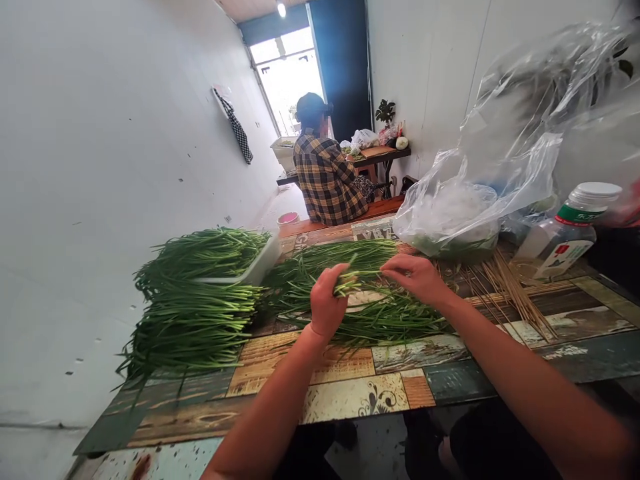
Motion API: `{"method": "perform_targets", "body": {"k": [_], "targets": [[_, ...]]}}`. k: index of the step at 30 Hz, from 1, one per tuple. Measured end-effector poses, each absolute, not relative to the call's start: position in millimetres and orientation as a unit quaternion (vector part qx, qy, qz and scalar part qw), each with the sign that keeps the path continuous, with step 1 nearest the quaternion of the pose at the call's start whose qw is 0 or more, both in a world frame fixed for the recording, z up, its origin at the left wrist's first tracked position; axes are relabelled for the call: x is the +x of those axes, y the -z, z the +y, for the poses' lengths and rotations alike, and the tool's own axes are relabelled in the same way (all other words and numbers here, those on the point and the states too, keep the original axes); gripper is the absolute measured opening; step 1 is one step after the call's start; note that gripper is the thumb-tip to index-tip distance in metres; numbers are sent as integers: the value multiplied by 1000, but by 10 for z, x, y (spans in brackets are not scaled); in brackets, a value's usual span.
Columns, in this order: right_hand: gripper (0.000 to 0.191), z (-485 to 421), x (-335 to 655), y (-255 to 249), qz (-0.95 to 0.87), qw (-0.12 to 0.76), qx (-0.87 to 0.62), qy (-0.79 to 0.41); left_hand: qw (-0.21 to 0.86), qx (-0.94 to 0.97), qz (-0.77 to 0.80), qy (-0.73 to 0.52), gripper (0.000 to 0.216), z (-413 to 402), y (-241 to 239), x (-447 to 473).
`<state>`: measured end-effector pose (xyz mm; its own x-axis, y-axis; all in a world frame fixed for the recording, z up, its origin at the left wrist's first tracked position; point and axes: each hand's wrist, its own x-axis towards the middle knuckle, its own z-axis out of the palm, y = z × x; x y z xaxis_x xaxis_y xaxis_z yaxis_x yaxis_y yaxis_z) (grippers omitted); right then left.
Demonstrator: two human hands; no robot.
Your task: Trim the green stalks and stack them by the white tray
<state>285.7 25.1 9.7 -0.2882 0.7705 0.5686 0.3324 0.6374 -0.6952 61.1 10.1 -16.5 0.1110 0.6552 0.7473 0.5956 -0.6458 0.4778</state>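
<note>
My left hand [329, 300] is closed round a small bunch of garlic chives [349, 284], its pale cut ends facing right. With thumb and fingertips pinched, my right hand [414, 275] grips the end of a single chive stalk [369, 273] that stretches across from the bunch. Beneath and behind both hands lie loose garlic chives [395, 320] spread on the wood-patterned table [345, 365]. At the left, a thick pile of chives [195, 327] rests against a white tray [265, 261] heaped with more of them.
Thin wooden skewers [517, 293] lie right of my right hand. Behind them stand a clear plastic bag [450, 207] with greens in it and a bottle with a white lid [570, 230]. Farther back, a person in a plaid shirt [325, 177] sits at another table [395, 155].
</note>
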Motion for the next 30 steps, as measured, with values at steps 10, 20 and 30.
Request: {"method": "perform_targets", "body": {"k": [10, 20, 30], "targets": [[18, 67, 2701, -162, -777, 433, -339, -307, 69, 833, 371, -405, 25, 52, 92, 702], [40, 426, 3115, -60, -609, 523, -478, -356, 57, 829, 408, -377, 16, 52, -47, 649], [15, 664, 3126, 261, -753, 322, -574, -18, 31, 744, 424, -516, 13, 83, -45, 587]]}}
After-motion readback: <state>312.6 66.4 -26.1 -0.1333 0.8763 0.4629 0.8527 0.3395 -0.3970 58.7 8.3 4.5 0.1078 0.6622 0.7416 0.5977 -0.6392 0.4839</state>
